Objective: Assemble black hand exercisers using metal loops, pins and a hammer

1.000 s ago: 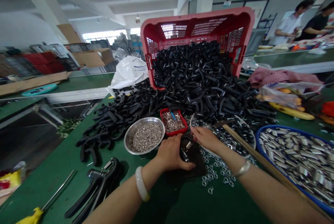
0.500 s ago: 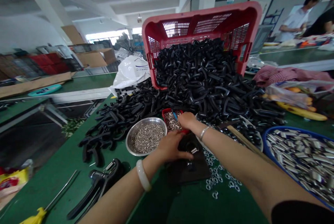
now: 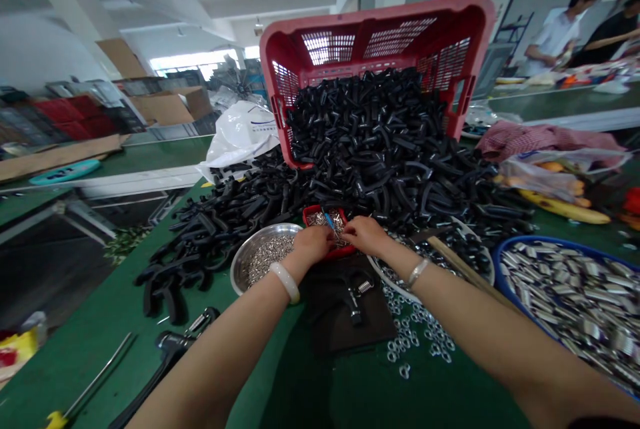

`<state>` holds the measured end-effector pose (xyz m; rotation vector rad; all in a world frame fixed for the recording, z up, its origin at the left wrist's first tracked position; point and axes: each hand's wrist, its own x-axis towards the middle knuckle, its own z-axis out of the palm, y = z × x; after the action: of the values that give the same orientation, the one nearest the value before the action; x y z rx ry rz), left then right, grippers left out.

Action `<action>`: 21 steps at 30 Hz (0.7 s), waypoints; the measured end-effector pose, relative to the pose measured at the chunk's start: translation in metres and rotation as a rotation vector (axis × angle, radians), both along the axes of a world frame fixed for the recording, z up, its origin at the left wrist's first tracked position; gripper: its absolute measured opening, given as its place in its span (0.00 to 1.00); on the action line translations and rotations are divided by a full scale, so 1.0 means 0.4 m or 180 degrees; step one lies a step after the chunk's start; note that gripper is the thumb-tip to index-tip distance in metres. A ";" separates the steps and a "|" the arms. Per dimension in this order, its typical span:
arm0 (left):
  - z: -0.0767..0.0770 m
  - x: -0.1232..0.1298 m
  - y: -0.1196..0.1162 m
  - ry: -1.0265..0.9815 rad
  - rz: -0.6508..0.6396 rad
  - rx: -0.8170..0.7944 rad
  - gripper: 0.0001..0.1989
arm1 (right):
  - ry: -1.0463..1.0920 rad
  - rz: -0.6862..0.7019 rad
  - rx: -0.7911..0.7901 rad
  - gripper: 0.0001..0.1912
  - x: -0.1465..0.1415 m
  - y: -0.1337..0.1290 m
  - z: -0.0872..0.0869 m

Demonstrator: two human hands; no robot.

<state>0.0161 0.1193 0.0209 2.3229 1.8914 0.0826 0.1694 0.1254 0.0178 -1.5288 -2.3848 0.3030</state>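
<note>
My left hand (image 3: 314, 244) reaches over the rim of the steel bowl (image 3: 240, 277) to the near side of a small red tray (image 3: 311, 212). Its fingertips are drawn together, and what they hold is hidden. Opposite it, my right hand (image 3: 367, 236) pinches at the tray's right side among small metal pins (image 3: 338, 221); anything in its grip is too small to name. A blue stick (image 3: 329, 220) leans in the tray. Below the hands, a black handle part (image 3: 334, 282) with a coil spring (image 3: 365, 287) lies on a dark pad (image 3: 367, 329).
A red crate (image 3: 273, 119) spills black handles (image 3: 380, 149) across the table. Metal rings (image 3: 400, 342) lie right of the pad. A blue basin (image 3: 500, 262) holds silvery metal parts. At front left lie a yellow-handled screwdriver (image 3: 100, 376) and a larger black tool (image 3: 170, 356).
My left hand has moved up from the black part on the pad to the red tray, uncovering the part. My right hand has shifted slightly to the tray's right edge.
</note>
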 end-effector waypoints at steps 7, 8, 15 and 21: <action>0.012 -0.037 -0.067 -0.1379 0.0323 -0.0018 0.07 | 0.0998 -0.0036 -0.0450 0.08 0.107 -0.141 -0.008; 0.010 -0.037 -0.085 -0.1836 0.0315 -0.0213 0.06 | 0.1134 -0.0126 -0.0542 0.08 0.118 -0.161 -0.013; -0.005 -0.020 -0.201 -0.2756 0.0127 -0.0594 0.03 | 0.2092 -0.0595 -0.1570 0.07 0.141 -0.232 -0.047; -0.019 -0.018 -0.220 -0.2445 -0.0045 -0.0487 0.06 | 0.2395 -0.0434 -0.1484 0.08 0.137 -0.255 -0.049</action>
<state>0.0087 0.0311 0.0132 1.8125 1.4211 0.6891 0.2244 0.0235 -0.0017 -1.3873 -1.6683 1.2223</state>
